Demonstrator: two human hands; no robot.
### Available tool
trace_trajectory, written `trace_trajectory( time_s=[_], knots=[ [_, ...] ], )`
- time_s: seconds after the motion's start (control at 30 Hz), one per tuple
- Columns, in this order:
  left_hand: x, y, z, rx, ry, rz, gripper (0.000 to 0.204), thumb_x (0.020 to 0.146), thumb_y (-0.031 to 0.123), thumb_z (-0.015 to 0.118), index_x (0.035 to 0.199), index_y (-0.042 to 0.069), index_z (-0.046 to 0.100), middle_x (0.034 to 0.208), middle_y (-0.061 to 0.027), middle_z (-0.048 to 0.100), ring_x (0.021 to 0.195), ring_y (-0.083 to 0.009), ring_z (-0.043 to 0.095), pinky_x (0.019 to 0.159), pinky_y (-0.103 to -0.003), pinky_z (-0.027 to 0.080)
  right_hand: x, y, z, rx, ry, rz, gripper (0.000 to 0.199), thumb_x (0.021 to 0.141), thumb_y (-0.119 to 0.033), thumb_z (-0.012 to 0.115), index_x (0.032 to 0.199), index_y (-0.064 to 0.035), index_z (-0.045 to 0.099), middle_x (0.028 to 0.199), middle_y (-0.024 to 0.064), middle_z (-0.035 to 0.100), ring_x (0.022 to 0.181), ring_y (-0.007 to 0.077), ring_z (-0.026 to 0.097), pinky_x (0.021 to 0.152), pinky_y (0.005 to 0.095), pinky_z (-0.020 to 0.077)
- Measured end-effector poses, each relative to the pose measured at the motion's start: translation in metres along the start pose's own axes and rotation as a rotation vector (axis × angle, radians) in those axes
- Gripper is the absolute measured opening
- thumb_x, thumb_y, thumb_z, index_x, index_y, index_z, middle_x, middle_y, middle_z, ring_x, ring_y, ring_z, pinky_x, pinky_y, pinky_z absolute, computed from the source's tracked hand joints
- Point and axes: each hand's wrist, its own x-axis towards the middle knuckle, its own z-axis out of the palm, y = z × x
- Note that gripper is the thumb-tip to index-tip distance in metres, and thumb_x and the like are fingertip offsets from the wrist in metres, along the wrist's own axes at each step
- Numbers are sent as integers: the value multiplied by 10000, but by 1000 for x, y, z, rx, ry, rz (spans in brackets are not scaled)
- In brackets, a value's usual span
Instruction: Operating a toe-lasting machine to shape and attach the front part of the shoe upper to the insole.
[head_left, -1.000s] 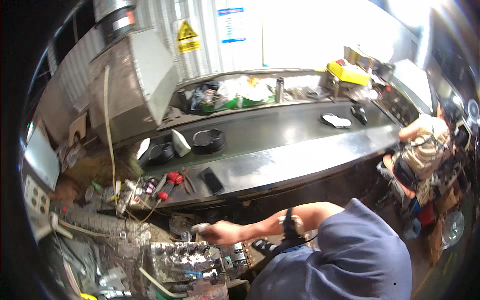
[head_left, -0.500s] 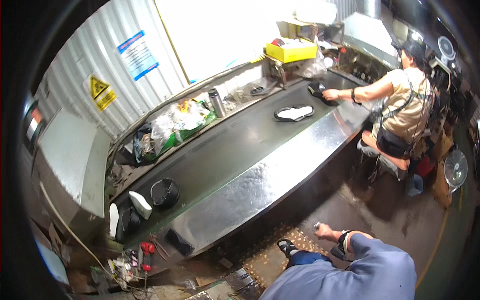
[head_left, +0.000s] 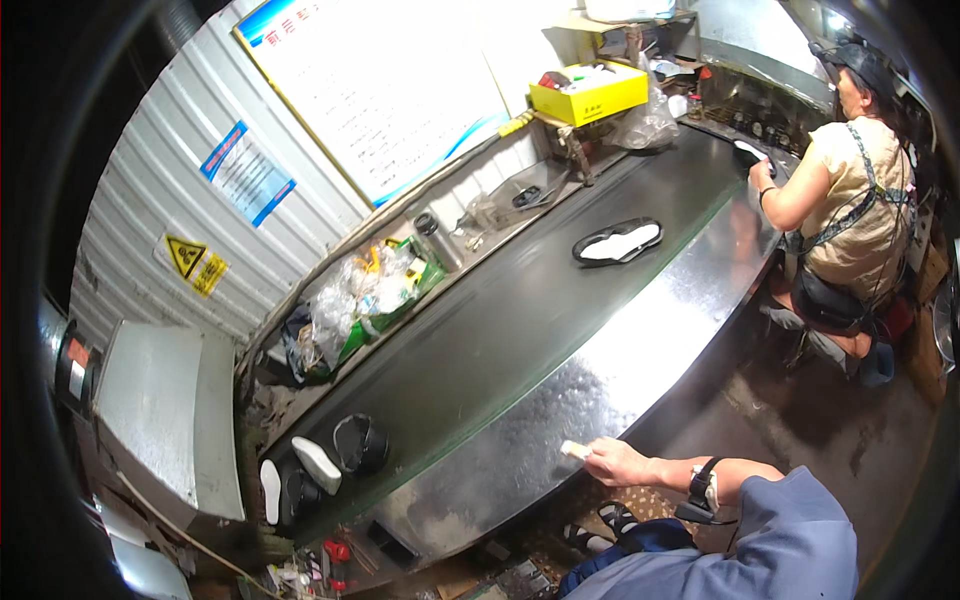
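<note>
My right hand point(head_left: 615, 463) comes in from the lower right with a strap round its wrist. Its fingers are closed on a small cream-coloured block point(head_left: 575, 450), too small to name surely. Hand and block are over the near edge of the shiny metal ledge point(head_left: 480, 475). Nearest on the dark belt is a black shoe piece with a white inside or sole point(head_left: 620, 242). My left hand is out of view. At the belt's left end are two white soles point(head_left: 316, 464) point(head_left: 270, 490), dark shoe pieces point(head_left: 298, 488) and a black round container point(head_left: 360, 445).
A co-worker point(head_left: 855, 200) sits at the far right, holding a black-and-white shoe piece point(head_left: 750, 153). Behind the belt stand a flask point(head_left: 437, 240), plastic bags point(head_left: 370, 290) and a yellow box point(head_left: 590, 95). A metal hood point(head_left: 165, 410) rises at the left; red-handled tools point(head_left: 337, 555) lie below.
My right hand has moved left and up from over the floor to the ledge. The view has shifted. The co-worker's hand and shoe piece have moved toward the belt's far right.
</note>
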Motion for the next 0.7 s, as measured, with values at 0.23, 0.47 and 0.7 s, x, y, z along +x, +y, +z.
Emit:
trace_trajectory(
  time_s=[0.23, 0.47, 0.7],
  knots=[
    [63, 115, 165, -207, -474, 368, 889, 873, 418, 680, 1513, 19, 210, 1528, -270, 258, 1417, -370, 282, 1097, -553, 327, -11, 58, -58, -339, -47, 343, 511, 824, -174, 691, 1280, 1, 539, 1242, 224, 575, 1157, 415, 537, 1013, 476, 424],
    [63, 181, 300, -231, -743, 454, 851, 883, 407, 664, 1502, 15, 233, 1518, -263, 280, 1407, -365, 301, 1094, -545, 338, -29, 81, -72, -238, -292, 387, 858, 683, -249, 847, 1399, -46, 420, 1343, 208, 544, 1296, 427, 476, 1047, 470, 457],
    [51, 170, 338, -210, -819, 388, 813, 893, 397, 648, 1492, 11, 255, 1507, -257, 302, 1398, -361, 320, 1090, -538, 349, -18, 100, -52, -370, -276, 376, 671, 625, -136, 814, 1223, -70, 517, 978, 159, 599, 946, 366, 612, 749, 480, 533]
  ],
)
